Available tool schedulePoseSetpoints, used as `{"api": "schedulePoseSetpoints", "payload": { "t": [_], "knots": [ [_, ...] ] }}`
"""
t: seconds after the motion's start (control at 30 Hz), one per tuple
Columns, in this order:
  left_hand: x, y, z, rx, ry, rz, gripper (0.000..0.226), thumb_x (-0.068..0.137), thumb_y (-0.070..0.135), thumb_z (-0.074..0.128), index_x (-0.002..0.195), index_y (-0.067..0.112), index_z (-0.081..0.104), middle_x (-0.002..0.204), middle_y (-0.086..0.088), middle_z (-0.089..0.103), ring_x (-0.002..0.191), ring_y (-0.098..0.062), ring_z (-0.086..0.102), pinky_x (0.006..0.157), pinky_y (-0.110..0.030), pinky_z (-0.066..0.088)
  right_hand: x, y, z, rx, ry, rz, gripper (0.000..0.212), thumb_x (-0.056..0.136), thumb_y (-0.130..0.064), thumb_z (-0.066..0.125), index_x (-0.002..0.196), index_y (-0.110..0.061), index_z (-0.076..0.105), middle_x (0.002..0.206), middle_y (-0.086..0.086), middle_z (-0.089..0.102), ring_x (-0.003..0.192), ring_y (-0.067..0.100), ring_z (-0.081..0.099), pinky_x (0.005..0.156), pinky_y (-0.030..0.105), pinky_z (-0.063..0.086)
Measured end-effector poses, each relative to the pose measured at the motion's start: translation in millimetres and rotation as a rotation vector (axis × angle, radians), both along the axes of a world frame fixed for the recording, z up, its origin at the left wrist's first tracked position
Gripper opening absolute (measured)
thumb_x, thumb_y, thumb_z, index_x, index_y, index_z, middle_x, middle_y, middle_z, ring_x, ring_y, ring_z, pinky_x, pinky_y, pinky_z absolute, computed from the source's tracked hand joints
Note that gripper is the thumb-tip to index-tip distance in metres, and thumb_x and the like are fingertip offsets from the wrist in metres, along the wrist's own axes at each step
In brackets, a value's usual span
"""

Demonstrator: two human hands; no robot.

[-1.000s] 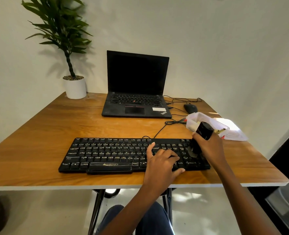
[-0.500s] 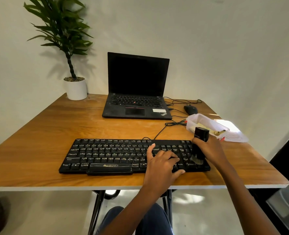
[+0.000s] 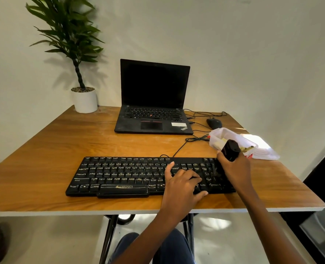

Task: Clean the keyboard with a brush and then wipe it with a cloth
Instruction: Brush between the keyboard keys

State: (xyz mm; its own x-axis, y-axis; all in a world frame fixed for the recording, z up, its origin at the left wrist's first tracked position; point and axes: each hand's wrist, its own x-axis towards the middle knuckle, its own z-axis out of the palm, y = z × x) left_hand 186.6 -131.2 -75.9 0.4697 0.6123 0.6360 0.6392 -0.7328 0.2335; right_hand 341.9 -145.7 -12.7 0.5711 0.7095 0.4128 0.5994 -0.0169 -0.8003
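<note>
A black keyboard (image 3: 123, 174) lies near the front edge of the wooden table (image 3: 62, 141). My left hand (image 3: 182, 185) rests on the keys right of the middle, fingers spread and lightly bent. My right hand (image 3: 236, 168) grips a black brush (image 3: 230, 150) by its thick handle over the keyboard's right end. The handle tilts up and to the right, and the bristles point down at the number pad, mostly hidden by my fingers. No cloth shows clearly.
An open black laptop (image 3: 154, 103) stands behind the keyboard. A mouse (image 3: 214, 123) and cables lie to its right. A clear plastic box (image 3: 228, 139) with small items sits at the right edge beside its lid (image 3: 262, 149). A potted plant (image 3: 84, 100) stands back left.
My right hand drew the brush toward me over the keyboard's right end, then pushed it back away, tilting the handle right again. My left hand stayed on the keys.
</note>
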Motion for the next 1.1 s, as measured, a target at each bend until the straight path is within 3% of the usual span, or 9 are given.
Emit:
{"api": "schedulePoseSetpoints", "payload": {
  "t": [0.1,0.2,0.3,0.57,0.7,0.83,0.9,0.97,1.1],
  "knots": [
    [0.2,-0.1,-0.2,0.001,-0.005,0.005,0.041,0.076,0.063,0.046,0.089,0.035,0.072,0.092,0.021,0.065,0.088,0.001,0.060,0.108,-0.044,0.015,2.7,-2.9,-1.2,0.062,0.052,-0.003,0.019,0.085,-0.019,0.063,0.102,-0.012,0.057,0.084,-0.004,0.059,0.083,0.012,0.056,0.064,0.016,0.041],
    [0.2,-0.1,-0.2,0.007,-0.007,0.003,0.042,0.076,0.063,0.043,0.089,0.035,0.072,0.092,0.021,0.065,0.087,0.000,0.060,0.108,-0.044,0.016,8.9,-6.2,3.3,-0.092,0.082,0.099,0.007,0.086,-0.017,0.061,0.090,-0.013,0.055,0.076,-0.004,0.058,0.077,0.013,0.056,0.062,0.019,0.042],
    [0.1,-0.7,-0.1,0.008,-0.015,-0.002,0.043,0.076,0.063,0.043,0.089,0.035,0.072,0.091,0.021,0.065,0.087,0.000,0.061,0.107,-0.044,0.017,11.3,-9.1,6.2,-0.006,0.167,0.070,0.014,0.086,-0.019,0.061,0.099,-0.016,0.055,0.085,0.001,0.061,0.081,0.014,0.058,0.066,0.025,0.048],
    [-0.1,-0.9,0.5,-0.003,-0.010,-0.002,0.041,0.076,0.063,0.045,0.090,0.034,0.072,0.092,0.021,0.065,0.087,0.000,0.061,0.107,-0.044,0.017,5.2,-10.9,7.1,-0.034,0.083,0.062,0.014,0.086,-0.022,0.062,0.096,-0.020,0.051,0.081,-0.007,0.055,0.075,0.005,0.052,0.067,0.023,0.043],
    [-0.2,-0.6,1.0,-0.001,-0.004,0.005,0.038,0.074,0.062,0.052,0.090,0.034,0.072,0.091,0.020,0.065,0.088,-0.001,0.061,0.107,-0.044,0.017,-1.7,-17.5,-0.4,-0.107,0.032,0.122,0.010,0.085,-0.019,0.063,0.083,-0.021,0.053,0.075,-0.011,0.056,0.072,0.000,0.052,0.060,0.017,0.040],
    [-0.2,-0.2,0.5,0.002,-0.008,0.003,0.036,0.072,0.062,0.057,0.089,0.034,0.072,0.091,0.021,0.065,0.087,0.000,0.060,0.107,-0.044,0.016,9.4,-23.7,8.1,-0.112,0.137,0.128,0.010,0.085,-0.017,0.062,0.079,-0.021,0.055,0.078,-0.001,0.060,0.071,0.011,0.057,0.049,0.015,0.046],
    [-0.2,0.6,0.4,0.008,-0.008,0.002,0.035,0.072,0.062,0.059,0.089,0.034,0.072,0.091,0.021,0.065,0.087,0.000,0.061,0.107,-0.044,0.016,10.0,-24.8,6.0,-0.012,0.188,0.054,0.010,0.084,-0.019,0.064,0.090,-0.021,0.056,0.083,0.001,0.062,0.077,0.015,0.059,0.056,0.021,0.050],
    [0.0,0.5,0.4,0.012,-0.008,0.007,0.036,0.073,0.062,0.057,0.089,0.034,0.072,0.091,0.021,0.065,0.088,0.000,0.061,0.107,-0.044,0.016,4.7,-26.5,-1.1,0.000,0.208,0.047,0.013,0.084,-0.019,0.064,0.084,-0.026,0.054,0.080,-0.004,0.061,0.077,0.014,0.059,0.061,0.027,0.050],
    [0.5,0.2,-0.1,0.016,-0.011,0.010,0.037,0.073,0.062,0.053,0.089,0.034,0.072,0.091,0.021,0.065,0.088,-0.001,0.060,0.107,-0.045,0.017,0.7,-32.7,0.1,-0.130,0.127,0.138,0.018,0.084,-0.015,0.063,0.075,-0.027,0.052,0.074,-0.006,0.059,0.071,0.009,0.056,0.055,0.022,0.044]
  ]
}}
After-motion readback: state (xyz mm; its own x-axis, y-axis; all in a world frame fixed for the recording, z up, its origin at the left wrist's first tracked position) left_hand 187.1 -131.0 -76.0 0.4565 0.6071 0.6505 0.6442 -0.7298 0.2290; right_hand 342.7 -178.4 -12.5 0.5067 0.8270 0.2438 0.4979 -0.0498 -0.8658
